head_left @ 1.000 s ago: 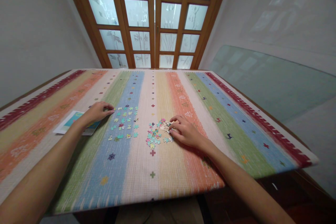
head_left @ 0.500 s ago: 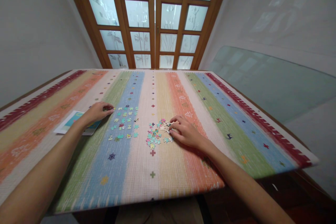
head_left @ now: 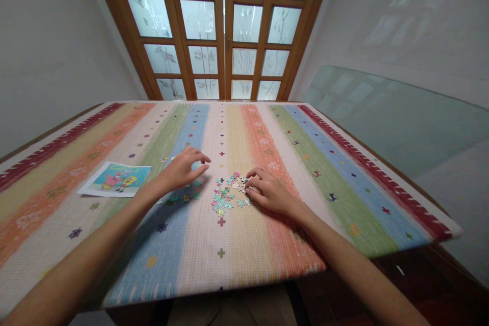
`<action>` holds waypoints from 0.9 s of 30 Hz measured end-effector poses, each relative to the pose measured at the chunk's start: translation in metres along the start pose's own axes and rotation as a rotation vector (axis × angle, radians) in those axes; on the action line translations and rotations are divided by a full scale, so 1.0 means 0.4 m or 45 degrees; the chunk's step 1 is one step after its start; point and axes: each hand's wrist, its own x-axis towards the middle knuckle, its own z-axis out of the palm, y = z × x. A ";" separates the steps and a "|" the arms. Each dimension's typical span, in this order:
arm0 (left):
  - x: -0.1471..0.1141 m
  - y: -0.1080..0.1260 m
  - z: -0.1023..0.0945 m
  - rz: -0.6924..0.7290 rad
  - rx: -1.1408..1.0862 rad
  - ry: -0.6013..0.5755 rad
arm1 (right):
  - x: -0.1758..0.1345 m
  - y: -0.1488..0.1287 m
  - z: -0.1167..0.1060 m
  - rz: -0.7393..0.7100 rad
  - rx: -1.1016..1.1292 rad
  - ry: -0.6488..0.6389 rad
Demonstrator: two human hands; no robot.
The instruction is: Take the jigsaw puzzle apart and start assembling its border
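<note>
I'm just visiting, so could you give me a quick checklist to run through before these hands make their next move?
1. Left hand free: ok; thumb and fingers are apart, with no piece visible between them.
2. Right hand at the loose puzzle pieces: ok; its fingertips are at the pile's edge.
3. Right hand free of a piece: cannot tell; its curled fingers hide any grip.
4. Spread-out pieces in clear view: not ok; the left hand and forearm hide many of them.
5. Printed picture readable: ok; it lies face up, mostly uncovered.
</note>
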 end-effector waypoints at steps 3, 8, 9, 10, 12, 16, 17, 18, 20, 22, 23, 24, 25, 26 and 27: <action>0.009 0.079 0.063 0.164 -0.077 -0.086 | 0.000 0.000 -0.001 -0.011 -0.007 0.005; 0.021 0.127 0.137 0.261 -0.018 -0.225 | 0.000 0.001 -0.003 -0.018 -0.013 0.007; 0.024 0.127 0.145 0.264 0.002 -0.236 | 0.000 0.000 -0.003 -0.021 -0.016 0.009; 0.027 0.127 0.152 0.268 0.021 -0.245 | 0.000 0.000 -0.003 -0.025 -0.020 0.011; 0.034 0.126 0.161 0.273 0.055 -0.259 | 0.000 -0.001 -0.004 -0.032 -0.025 0.019; 0.047 0.128 0.169 0.283 0.106 -0.289 | -0.001 -0.001 -0.004 -0.034 -0.028 0.034; 0.050 0.130 0.169 0.280 0.114 -0.296 | -0.001 -0.001 -0.004 -0.033 -0.027 0.036; 0.052 0.132 0.168 0.271 0.118 -0.304 | -0.001 -0.001 -0.004 -0.031 -0.026 0.036; 0.053 0.136 0.167 0.243 0.097 -0.323 | 0.000 -0.001 -0.005 -0.029 -0.024 0.036; 0.052 0.138 0.165 0.212 0.038 -0.336 | 0.000 -0.001 -0.006 -0.032 -0.027 0.038; 0.050 0.139 0.165 0.200 0.004 -0.335 | 0.000 -0.002 -0.006 -0.036 -0.029 0.041; 0.048 0.139 0.165 0.194 -0.027 -0.328 | 0.001 -0.002 -0.006 -0.039 -0.031 0.045; 0.045 0.139 0.165 0.195 -0.052 -0.314 | 0.001 -0.003 -0.007 -0.043 -0.033 0.048; 0.042 0.139 0.165 0.203 -0.069 -0.293 | 0.001 -0.003 -0.007 -0.046 -0.036 0.049; 0.040 0.139 0.165 0.222 -0.081 -0.273 | 0.001 -0.003 -0.007 -0.048 -0.038 0.047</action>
